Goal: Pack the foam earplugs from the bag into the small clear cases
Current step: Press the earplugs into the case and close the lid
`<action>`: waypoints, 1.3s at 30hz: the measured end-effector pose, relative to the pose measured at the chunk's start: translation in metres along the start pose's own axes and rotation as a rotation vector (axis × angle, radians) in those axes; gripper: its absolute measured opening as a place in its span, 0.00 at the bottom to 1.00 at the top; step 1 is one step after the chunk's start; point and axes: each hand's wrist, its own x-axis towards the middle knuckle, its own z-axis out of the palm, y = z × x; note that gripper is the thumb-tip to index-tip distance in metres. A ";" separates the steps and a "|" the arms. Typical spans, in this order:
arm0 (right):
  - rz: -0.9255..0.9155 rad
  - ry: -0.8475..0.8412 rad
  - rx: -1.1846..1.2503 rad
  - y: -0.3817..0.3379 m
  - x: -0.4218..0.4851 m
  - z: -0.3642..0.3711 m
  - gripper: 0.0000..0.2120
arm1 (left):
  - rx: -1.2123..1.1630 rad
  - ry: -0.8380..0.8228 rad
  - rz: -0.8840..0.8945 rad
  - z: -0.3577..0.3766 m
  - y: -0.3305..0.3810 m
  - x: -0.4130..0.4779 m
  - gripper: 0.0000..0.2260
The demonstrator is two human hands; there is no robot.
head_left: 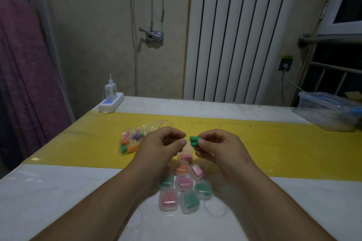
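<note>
My right hand [217, 146] pinches two green foam earplugs [194, 141] side by side, above the yellow strip. My left hand [162, 146] is just left of them with its fingers curled; I see nothing between them. A clear plastic bag [133, 141] with orange, green, purple and pink earplugs lies to the left of my left hand. Below my hands sit several small clear cases [184, 182], shut and filled with pink, orange or green earplugs. Part of this cluster is hidden by my wrists.
The table is white marble-like with a yellow strip [274, 143] across it. A white power strip with a charger [111, 101] stands at the back left edge. A clear plastic box [329, 109] sits at the back right. A thin loop of string [215, 211] lies by the cases.
</note>
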 end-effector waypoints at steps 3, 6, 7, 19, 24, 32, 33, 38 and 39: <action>-0.029 0.057 -0.053 -0.004 0.010 -0.015 0.05 | 0.183 0.000 0.071 -0.001 0.004 -0.002 0.04; -0.043 0.118 -0.131 -0.006 0.019 -0.029 0.07 | 0.589 -0.064 0.202 -0.001 0.004 0.000 0.04; -0.049 0.135 -0.161 -0.005 0.021 -0.033 0.07 | 0.685 -0.094 0.214 0.002 0.005 0.000 0.03; -0.070 0.279 -0.320 0.000 0.031 -0.053 0.07 | 1.345 -0.418 0.378 0.070 -0.006 0.007 0.18; -0.109 0.308 -0.384 0.002 0.034 -0.055 0.07 | 1.316 -0.399 0.392 0.085 -0.007 0.008 0.14; -0.147 0.268 -0.317 -0.003 0.026 -0.043 0.09 | 0.569 -0.331 0.138 0.039 0.017 0.013 0.14; -0.153 0.238 -0.325 -0.004 0.023 -0.039 0.11 | 0.496 -0.317 0.116 0.029 0.020 0.012 0.15; -0.104 0.050 -0.269 -0.005 0.009 -0.016 0.15 | 0.315 -0.174 0.093 -0.010 0.017 0.012 0.15; -0.085 0.025 -0.253 -0.006 0.006 -0.012 0.15 | 0.291 -0.143 0.109 -0.014 0.013 0.013 0.15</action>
